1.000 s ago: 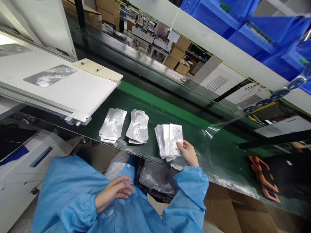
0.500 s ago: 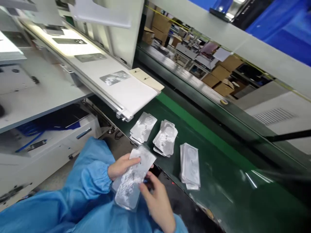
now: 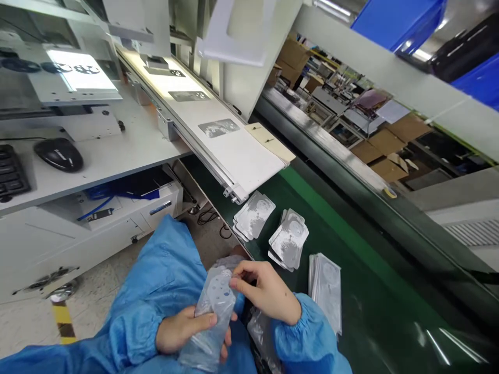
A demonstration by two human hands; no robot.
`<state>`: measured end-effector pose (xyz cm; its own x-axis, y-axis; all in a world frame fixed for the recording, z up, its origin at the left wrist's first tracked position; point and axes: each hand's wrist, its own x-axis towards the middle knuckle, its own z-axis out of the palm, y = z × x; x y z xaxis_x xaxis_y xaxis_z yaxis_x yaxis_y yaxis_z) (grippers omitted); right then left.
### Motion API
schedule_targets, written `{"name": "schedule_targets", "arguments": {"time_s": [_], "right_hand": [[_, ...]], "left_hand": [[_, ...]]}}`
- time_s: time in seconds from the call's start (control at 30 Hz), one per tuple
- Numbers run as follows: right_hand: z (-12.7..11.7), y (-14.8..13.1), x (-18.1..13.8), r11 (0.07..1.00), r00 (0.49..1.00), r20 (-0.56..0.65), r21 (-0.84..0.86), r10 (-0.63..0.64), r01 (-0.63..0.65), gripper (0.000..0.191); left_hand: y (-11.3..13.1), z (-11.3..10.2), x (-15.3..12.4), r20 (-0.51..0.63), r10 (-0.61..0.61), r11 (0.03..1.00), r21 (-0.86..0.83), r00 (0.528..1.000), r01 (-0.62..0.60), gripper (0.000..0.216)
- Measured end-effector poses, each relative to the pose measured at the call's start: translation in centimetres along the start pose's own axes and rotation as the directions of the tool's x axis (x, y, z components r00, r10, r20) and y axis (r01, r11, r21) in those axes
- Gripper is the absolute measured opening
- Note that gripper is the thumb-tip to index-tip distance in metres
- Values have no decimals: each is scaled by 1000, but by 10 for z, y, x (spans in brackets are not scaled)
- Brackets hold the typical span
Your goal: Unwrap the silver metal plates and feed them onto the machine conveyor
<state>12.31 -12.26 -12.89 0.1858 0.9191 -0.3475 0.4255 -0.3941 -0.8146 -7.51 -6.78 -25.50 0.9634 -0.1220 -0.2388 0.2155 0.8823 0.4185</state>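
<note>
My left hand (image 3: 183, 332) grips the lower part of a clear plastic-wrapped silver sheet (image 3: 216, 306) over my lap. My right hand (image 3: 265, 291) pinches the sheet's upper edge with its fingertips. Both arms are in blue sleeves. On the green conveyor belt (image 3: 351, 270) lie three stacks of the same silver sheets: a left stack (image 3: 253, 215), a middle stack (image 3: 289, 240) and a right stack (image 3: 326, 291) next to my right sleeve.
A white feeder belt (image 3: 241, 156) carries single silver sheets toward the green belt. A desk at left holds a black mouse (image 3: 58, 154) and a keyboard (image 3: 11, 174). Cardboard boxes (image 3: 374, 150) stand beyond the conveyor. Blue bins (image 3: 397, 21) hang overhead.
My right hand left the right stack and brought a sheet to my lap, where both hands now hold it. The view has swung left and down.
</note>
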Motion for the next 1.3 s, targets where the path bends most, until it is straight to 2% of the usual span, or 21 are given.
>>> {"name": "schedule_targets", "arguments": {"time_s": [0.07, 0.13, 0.17, 0.23, 0.3, 0.33, 0.4, 0.5, 0.57, 0.67, 0.73, 0.77, 0.83, 0.87, 0.9, 0.93, 0.97, 1.03, 1.1, 1.2, 1.3], "right_hand": [[-13, -8, 12, 999, 992, -124, -11, -35, 34, 18], [-35, -18, 30, 995, 944, -318, 10, -90, 99, 22], [-50, -24, 42, 990, 901, -418, 24, -119, 142, 24], [-86, -35, 73, 972, 783, -605, 62, -146, 228, 28], [-125, -41, 109, 957, 662, -741, 104, -108, 272, 29], [-143, -42, 127, 954, 621, -781, 135, -64, 269, 27], [-173, -41, 161, 969, 568, -823, 160, 27, 186, 21], [-198, -37, 195, 997, 516, -853, 63, 82, -54, 13], [-204, -37, 205, 988, 494, -866, -11, 69, -157, 16], [-200, -45, 198, 953, 470, -882, -132, 12, -271, 28], [-185, -54, 179, 916, 502, -862, -252, -67, -311, 35], [-174, -58, 165, 904, 545, -830, -317, -119, -285, 36], [-141, -65, 131, 889, 691, -685, -437, -231, -135, 32], [-122, -67, 112, 878, 783, -558, -477, -273, -34, 29], [-101, -67, 94, 863, 884, -373, -502, -281, 63, 27], [-82, -66, 77, 858, 947, -194, -496, -257, 132, 24], [-63, -63, 63, 863, 974, -34, -472, -223, 181, 21], [-36, -56, 44, 882, 967, 201, -412, -157, 229, 16], [-25, -48, 38, 905, 949, 292, -362, -120, 225, 15], [-40, -36, 44, 942, 953, 287, -284, -95, 180, 19], [-80, -20, 62, 966, 984, 159, -234, -77, 114, 24]], "left_hand": [[-2, -5, 2, -18, 32, 998, -48, 999, -33, 55], [-3, -8, 3, -46, 51, 996, -74, 998, -54, 55], [-3, -9, 3, -56, 56, 995, -83, 997, -61, 55], [-2, -11, 2, -71, 64, 992, -100, 995, -71, 55], [-1, -13, -1, -71, 71, 992, -101, 995, -78, 56], [0, -14, -3, -66, 76, 993, -85, 995, -81, 57], [2, -17, -5, -58, 92, 995, -18, 994, -94, 58], [6, -22, -8, -62, 104, 987, 133, 993, -95, 51], [9, -23, -9, -65, 108, 976, 195, 992, -93, 47], [12, -23, -9, -80, 105, 980, 175, 991, -90, 48], [15, -22, -8, -97, 92, 987, 139, 991, -78, 51], [16, -21, -7, -103, 82, 990, 126, 991, -68, 52], [20, -18, -6, -102, 67, 992, 110, 993, -56, 54], [23, -16, -5, -98, 65, 993, 107, 993, -55, 55], [25, -14, -4, -93, 63, 993, 107, 994, -52, 55], [28, -12, -3, -86, 56, 993, 107, 995, -47, 53], [30, -10, -2, -75, 48, 993, 110, 996, -40, 52], [33, -6, 2, -44, 26, 993, 114, 999, -21, 50], [33, -3, 5, -18, 11, 995, 95, 1000, -9, 49], [28, -3, 11, -19, 6, 999, 46, 1000, -5, 50], [22, -6, 12, -48, -18, 996, 87, 999, 22, 51]]}}
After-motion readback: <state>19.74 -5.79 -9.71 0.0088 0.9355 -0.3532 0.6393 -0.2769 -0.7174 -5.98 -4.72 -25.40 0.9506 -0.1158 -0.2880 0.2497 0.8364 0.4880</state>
